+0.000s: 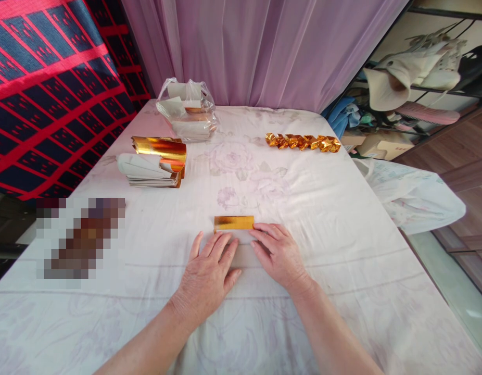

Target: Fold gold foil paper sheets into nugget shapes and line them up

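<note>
Both hands lie flat and open, left hand (210, 271) and right hand (278, 252) pinning a gold paper (233, 223) at 12 o'clock, apparently creasing its fold against the table (342, 219).

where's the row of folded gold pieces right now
In the head view, the row of folded gold pieces lies on the far right part of the cloth-covered table, near the purple curtain, well beyond the right hand.
</note>
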Demonstrator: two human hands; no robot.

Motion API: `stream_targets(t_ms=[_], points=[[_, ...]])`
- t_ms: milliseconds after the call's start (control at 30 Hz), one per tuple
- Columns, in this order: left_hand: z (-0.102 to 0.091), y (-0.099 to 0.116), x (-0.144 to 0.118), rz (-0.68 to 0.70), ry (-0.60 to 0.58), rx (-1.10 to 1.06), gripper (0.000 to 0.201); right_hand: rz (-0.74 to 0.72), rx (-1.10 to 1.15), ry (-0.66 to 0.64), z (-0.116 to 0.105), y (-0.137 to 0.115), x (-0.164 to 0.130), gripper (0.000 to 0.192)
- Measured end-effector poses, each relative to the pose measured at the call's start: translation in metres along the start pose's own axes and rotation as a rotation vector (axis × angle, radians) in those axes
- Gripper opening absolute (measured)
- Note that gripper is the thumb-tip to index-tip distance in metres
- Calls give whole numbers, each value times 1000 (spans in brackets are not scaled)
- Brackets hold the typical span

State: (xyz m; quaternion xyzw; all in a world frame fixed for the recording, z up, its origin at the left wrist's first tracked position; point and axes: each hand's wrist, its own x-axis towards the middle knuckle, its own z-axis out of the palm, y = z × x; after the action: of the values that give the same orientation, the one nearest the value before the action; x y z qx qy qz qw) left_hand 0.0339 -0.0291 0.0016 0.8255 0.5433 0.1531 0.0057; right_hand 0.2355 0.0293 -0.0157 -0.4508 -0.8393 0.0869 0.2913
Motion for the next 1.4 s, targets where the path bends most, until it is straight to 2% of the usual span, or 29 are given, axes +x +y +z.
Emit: stream_targets(t_ms=[1400], points=[[-2, 0, 1, -10, -27, -16, 47, -4, -29, -15, -1, -1, 1, 25]])
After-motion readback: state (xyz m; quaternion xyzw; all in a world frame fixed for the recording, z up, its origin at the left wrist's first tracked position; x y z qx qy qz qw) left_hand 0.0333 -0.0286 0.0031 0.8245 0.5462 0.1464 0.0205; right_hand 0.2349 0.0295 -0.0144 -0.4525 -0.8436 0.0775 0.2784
